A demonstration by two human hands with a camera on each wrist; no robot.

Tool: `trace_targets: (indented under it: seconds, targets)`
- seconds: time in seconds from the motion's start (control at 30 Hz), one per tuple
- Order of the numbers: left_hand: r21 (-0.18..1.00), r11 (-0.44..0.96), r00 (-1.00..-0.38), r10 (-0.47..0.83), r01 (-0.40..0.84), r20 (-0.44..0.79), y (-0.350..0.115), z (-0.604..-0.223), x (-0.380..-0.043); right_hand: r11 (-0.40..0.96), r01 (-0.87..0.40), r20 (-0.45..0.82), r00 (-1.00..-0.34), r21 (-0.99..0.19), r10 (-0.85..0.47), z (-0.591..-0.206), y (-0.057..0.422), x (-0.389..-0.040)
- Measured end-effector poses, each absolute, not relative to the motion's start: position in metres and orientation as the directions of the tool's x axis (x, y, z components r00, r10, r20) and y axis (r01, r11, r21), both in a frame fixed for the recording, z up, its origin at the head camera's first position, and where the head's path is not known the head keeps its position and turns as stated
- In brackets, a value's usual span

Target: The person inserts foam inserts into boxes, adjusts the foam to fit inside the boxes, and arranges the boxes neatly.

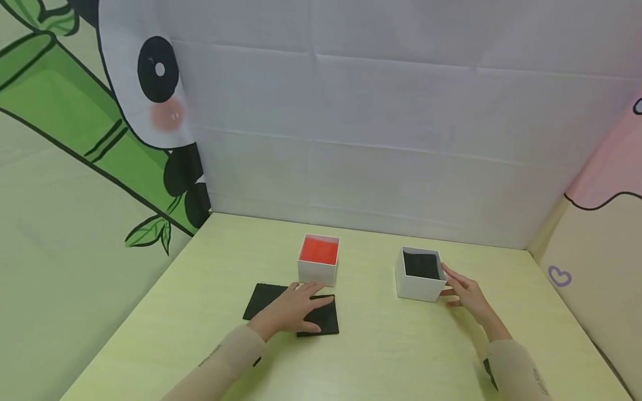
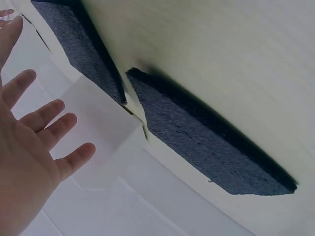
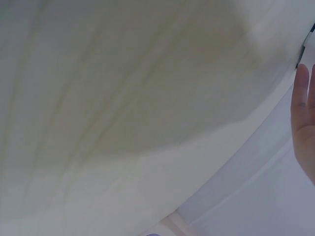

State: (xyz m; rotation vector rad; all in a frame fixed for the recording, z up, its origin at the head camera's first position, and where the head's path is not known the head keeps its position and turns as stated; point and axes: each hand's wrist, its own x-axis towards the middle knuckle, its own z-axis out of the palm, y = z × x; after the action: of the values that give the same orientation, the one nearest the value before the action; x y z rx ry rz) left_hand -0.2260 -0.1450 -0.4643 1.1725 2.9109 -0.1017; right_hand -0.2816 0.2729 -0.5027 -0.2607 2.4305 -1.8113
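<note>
Two flat black foam pieces lie side by side on the table, the left piece and the right piece. Over them hovers my left hand, its fingers spread and nothing held; in the left wrist view the palm shows beside the dark pieces. Just behind stands a white box with a red sheet inside. Farther right is a second white box holding a black piece. My right hand has its extended fingertips at that box's right side.
The pale yellow table meets a white cloth backdrop behind the boxes. Printed cloth walls stand at the left, with green bamboo, and at the right, with a pink shape.
</note>
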Motion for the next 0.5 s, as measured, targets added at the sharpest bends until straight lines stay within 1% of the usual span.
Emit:
trace_targets:
  seconds: [0.3,0.5]
  targets:
    - [-0.062,0.773,-0.770,0.617,0.632,-0.161,-0.1511,-0.4663,-0.2274,0.267,-0.075,0.022,-0.980,-0.961,-0.197,-0.5014,0.2728,-0.2807]
    - [-0.092,0.794,-0.792,0.576,0.601,-0.203,-0.1511,-0.4692,-0.2268,0.264,-0.079,0.025,-0.979,-0.961,-0.204,-0.5014,0.2729,-0.2809]
